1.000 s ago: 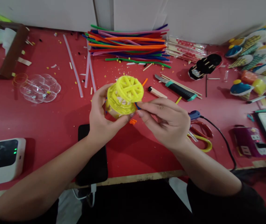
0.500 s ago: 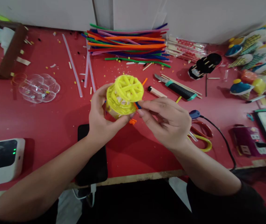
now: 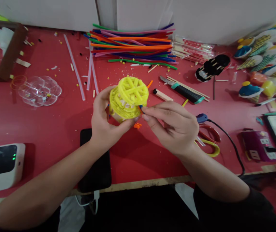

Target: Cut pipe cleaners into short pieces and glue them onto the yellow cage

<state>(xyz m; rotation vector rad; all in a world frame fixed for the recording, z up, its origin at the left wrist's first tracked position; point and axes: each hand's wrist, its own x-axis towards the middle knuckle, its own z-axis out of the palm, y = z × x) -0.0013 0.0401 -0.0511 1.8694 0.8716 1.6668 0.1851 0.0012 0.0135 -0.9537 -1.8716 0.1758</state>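
My left hand [image 3: 106, 119] is wrapped round a yellow pipe-cleaner model [image 3: 133, 91], holding it above the table. The model has a round top with crossing spokes over a wider coiled tier. At its right side, my right hand [image 3: 174, 125] pinches a small blue and orange piece [image 3: 141, 109] between thumb and forefinger, against or very close to the model. Fingertips hide most of that piece. Below the model lies a small orange scrap [image 3: 137, 126].
Colourful pipe cleaners [image 3: 130, 45] lie at the back. A utility knife [image 3: 183, 92], a lighter [image 3: 162, 94] and scissors [image 3: 209, 148] are to the right. A phone [image 3: 95, 167] lies under my left forearm. A clear flower-shaped tray [image 3: 40, 91] and a white device [image 3: 4, 167] stand left.
The right fingertips have shifted slightly left, covering more of the blue and orange piece. The model has moved very slightly left; the left hand keeps its hold.
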